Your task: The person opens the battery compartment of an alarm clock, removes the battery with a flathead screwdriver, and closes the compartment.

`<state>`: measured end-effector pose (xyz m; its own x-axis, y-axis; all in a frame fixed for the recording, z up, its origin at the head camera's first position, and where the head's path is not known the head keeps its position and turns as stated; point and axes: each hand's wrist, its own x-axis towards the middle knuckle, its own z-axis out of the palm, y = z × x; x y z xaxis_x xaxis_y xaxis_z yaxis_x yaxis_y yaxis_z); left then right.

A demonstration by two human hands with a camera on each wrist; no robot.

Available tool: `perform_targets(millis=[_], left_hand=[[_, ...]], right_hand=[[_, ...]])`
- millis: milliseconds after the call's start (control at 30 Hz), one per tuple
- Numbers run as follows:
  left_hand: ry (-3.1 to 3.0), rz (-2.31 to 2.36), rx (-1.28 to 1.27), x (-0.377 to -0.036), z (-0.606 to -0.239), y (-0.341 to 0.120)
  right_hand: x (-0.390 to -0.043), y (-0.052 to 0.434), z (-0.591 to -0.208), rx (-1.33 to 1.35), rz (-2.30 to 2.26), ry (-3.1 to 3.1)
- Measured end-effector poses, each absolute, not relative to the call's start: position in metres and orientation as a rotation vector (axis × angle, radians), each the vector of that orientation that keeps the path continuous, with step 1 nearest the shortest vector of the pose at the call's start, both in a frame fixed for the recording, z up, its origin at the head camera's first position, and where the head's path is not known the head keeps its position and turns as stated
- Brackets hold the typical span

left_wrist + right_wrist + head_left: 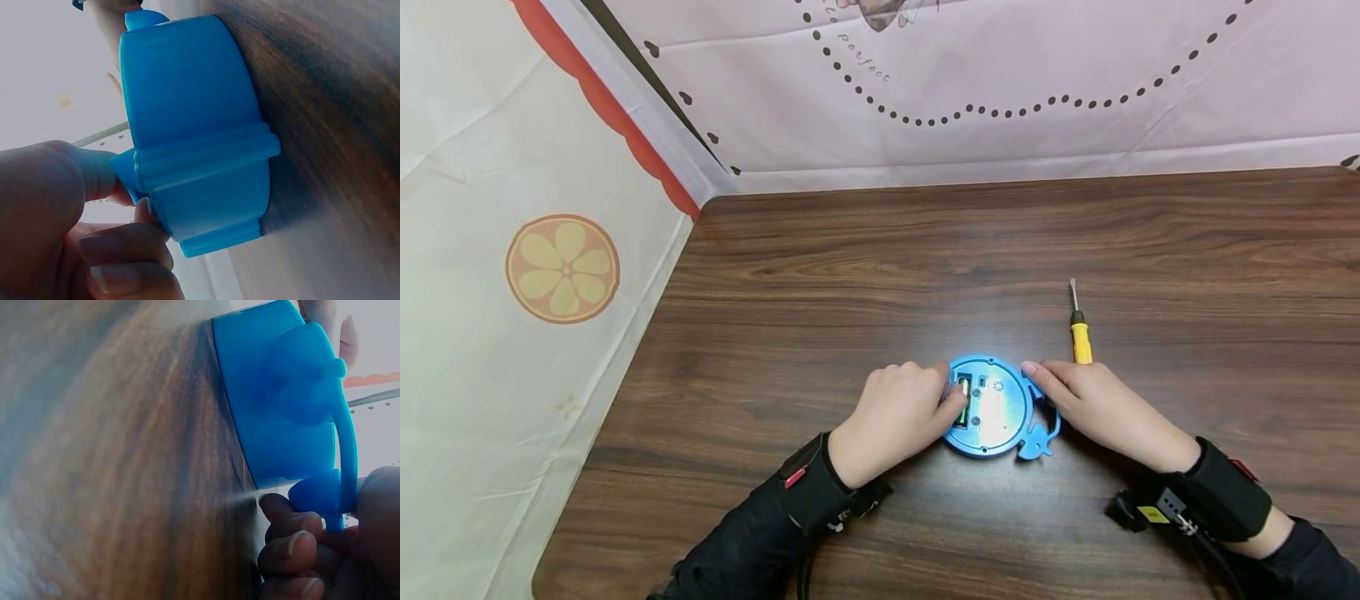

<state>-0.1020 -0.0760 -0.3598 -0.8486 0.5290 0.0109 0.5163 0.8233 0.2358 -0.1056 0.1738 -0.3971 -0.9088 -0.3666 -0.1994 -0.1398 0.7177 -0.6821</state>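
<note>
A blue round alarm clock (pixel 1000 417) lies on the table with its back up. In its back is an open battery compartment (pixel 963 414) with something greenish inside. My left hand (pixel 902 408) holds the left edge, its thumb at the compartment. In the left wrist view, thumb and fingers close about a small blue pointed piece (pixel 127 175) at the clock's back; whether it belongs to the body I cannot tell. On the other side, my right hand (pixel 1097 404) grips the clock by a rounded blue bell (pixel 312 490), next to the curved handle (pixel 347 444).
Just beyond the right hand lies a screwdriver (pixel 1080 333) with a yellow handle, tip pointing away. The brown wooden table (pixel 850 267) meets white patterned cloth (pixel 1000 150) at its far edge, and more cloth with an orange-slice print (pixel 563 268) hangs at left.
</note>
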Motion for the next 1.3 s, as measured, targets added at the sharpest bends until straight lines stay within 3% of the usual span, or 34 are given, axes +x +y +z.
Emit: perform_targets(millis=[1300], left_hand=[[2.752, 0.615, 0.803, -0.1074, -0.3571, -0.0837]], right_hand=[[-0.1035, 0.174, -0.3961, -0.416, -1.002, 2.617]])
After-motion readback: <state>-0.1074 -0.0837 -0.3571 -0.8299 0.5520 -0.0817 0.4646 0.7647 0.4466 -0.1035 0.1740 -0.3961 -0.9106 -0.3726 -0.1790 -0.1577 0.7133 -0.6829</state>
